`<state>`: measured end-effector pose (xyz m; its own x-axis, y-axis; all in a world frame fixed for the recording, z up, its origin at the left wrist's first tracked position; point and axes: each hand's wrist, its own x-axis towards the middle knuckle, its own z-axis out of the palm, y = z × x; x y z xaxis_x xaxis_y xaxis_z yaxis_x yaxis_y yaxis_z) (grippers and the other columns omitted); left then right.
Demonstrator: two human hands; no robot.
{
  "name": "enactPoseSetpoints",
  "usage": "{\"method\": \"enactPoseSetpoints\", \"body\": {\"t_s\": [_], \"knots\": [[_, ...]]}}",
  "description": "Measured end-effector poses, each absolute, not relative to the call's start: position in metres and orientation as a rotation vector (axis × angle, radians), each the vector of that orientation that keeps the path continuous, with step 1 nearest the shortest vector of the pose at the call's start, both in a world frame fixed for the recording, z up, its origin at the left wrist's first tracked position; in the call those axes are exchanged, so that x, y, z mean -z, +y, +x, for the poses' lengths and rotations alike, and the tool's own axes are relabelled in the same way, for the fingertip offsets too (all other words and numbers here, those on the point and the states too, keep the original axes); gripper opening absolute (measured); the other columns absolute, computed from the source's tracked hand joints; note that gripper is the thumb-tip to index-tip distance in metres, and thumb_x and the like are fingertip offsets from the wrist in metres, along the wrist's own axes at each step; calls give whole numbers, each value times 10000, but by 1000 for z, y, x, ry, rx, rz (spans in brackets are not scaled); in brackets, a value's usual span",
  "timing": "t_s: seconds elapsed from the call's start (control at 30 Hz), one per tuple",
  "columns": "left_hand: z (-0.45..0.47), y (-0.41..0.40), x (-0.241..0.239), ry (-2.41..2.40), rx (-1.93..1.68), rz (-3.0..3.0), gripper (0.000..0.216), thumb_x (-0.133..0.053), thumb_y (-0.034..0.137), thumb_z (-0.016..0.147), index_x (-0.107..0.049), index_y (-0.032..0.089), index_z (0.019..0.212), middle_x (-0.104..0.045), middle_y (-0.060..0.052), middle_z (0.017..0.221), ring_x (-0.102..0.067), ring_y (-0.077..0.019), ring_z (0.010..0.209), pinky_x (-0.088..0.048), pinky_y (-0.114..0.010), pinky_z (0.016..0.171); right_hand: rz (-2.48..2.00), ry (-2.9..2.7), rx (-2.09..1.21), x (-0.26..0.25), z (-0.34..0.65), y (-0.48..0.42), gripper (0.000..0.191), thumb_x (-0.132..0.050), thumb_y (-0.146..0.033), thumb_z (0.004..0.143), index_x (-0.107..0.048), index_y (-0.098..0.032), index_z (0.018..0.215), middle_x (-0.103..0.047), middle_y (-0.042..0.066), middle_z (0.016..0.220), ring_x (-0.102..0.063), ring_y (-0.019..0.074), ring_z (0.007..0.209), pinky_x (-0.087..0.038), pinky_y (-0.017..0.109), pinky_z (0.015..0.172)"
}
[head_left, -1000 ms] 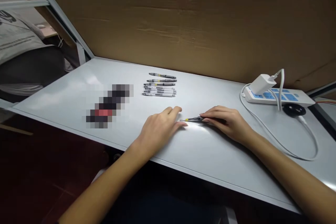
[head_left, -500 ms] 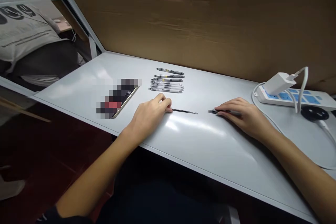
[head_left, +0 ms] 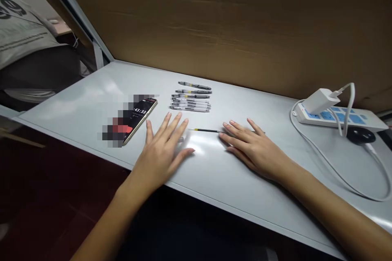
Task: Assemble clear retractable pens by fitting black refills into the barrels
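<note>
My left hand (head_left: 159, 151) is spread palm down low over the near part of the table, holding nothing. A short clear-and-silver piece (head_left: 181, 139) pokes out beside its fingers; the rest of it is hidden. A thin black pen refill (head_left: 204, 130) with a yellow band lies on the table between my hands. My right hand (head_left: 252, 147) is also open, fingers stretched out, and its fingertips cover the refill's right end; a little dark bit shows beyond them. Several pens (head_left: 191, 103) lie side by side in a stack of rows behind my left hand.
A phone (head_left: 139, 118) with a lit screen lies to the left. On the right stand a white power strip (head_left: 333, 116), a charger plug (head_left: 322, 100), looping white cable (head_left: 318, 151) and a round black object (head_left: 360, 135). A cardboard panel (head_left: 199, 28) closes off the back.
Both hands have opened. My left has let go of the refill and my right the dark pen part. The right hand has shifted left, and the view has moved slightly.
</note>
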<state>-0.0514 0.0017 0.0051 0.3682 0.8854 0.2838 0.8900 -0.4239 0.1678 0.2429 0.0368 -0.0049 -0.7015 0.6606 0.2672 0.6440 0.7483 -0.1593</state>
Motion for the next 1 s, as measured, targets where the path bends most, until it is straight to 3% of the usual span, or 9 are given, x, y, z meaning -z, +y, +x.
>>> {"method": "enactPoseSetpoints", "body": {"t_s": [0.13,0.33,0.43,0.57,0.7,0.77,0.83,0.9,1.0], "knots": [[-39,3,-12,-1547,330,-2829,573,-388,491,1073,-411,234,1584,-442,-123,1616,-338,-360,1542,-38,-756,1228,-1039,-2665,-117,4,244,36,401,-434,-323,1097,-567,-278,1472,-598,81,1499,-511,297,1439,-171,672,1257],[-36,4,-11,-1660,355,-2786,637,-459,558,1040,-421,222,1580,-457,-131,1604,-294,-386,1555,-84,-781,1212,-1081,-2653,-155,8,256,41,392,-430,-340,1095,-582,-265,1448,-640,73,1456,-519,312,1430,-138,718,1240],[-37,2,-9,-1619,419,-2756,658,-455,569,1041,-399,209,1590,-399,-140,1638,-263,-368,1570,-85,-744,1236,-1096,-2637,-172,10,259,43,406,-443,-362,1086,-557,-283,1468,-612,77,1489,-479,331,1458,-170,746,1214],[-47,-5,-9,-1718,759,-2564,586,-393,420,1087,-281,259,1639,-275,-111,1700,-192,-328,1593,-87,-679,1269,-1146,-2522,-231,10,278,48,455,-445,-368,1078,-478,-327,1530,-565,83,1540,-467,340,1467,-216,741,1205],[-62,-12,-6,-1879,1020,-2499,662,-414,452,1075,-149,325,1668,-117,-60,1746,-78,-338,1607,-171,-638,1277,-1291,-2185,-361,10,304,58,550,-432,-376,1078,-327,-332,1616,-635,104,1464,-538,323,1414,-370,659,1169],[-64,-12,-2,-1950,1170,-2412,656,-397,434,1083,-119,339,1669,-99,-53,1751,-67,-333,1610,-196,-623,1280,-1283,-1982,-407,11,308,62,539,-447,-400,1073,-349,-342,1600,-695,99,1370,-607,323,1335,-456,624,1101],[-63,-12,2,-1964,1421,-2291,634,-383,381,1092,-113,343,1664,-165,-70,1743,-153,-308,1607,-267,-591,1274,-1219,-1791,-438,12,307,64,478,-482,-413,1058,-451,-342,1529,-754,77,1180,-705,303,1148,-544,561,988],[-60,-12,3,-1940,1700,-2159,588,-463,354,1071,-255,323,1620,-394,-109,1644,-387,-288,1523,-427,-537,1205,-1160,-1633,-427,10,301,64,376,-572,-407,1016,-599,-318,1380,-738,40,938,-734,264,898,-594,482,835],[-59,-13,0,-1975,1984,-1951,294,-680,304,955,-643,252,1241,-714,-50,1123,-714,-208,1049,-628,-375,929,-1146,-1489,-344,6,294,61,179,-702,-374,931,-725,-292,1088,-685,34,814,-693,255,756,-589,464,724]]}}
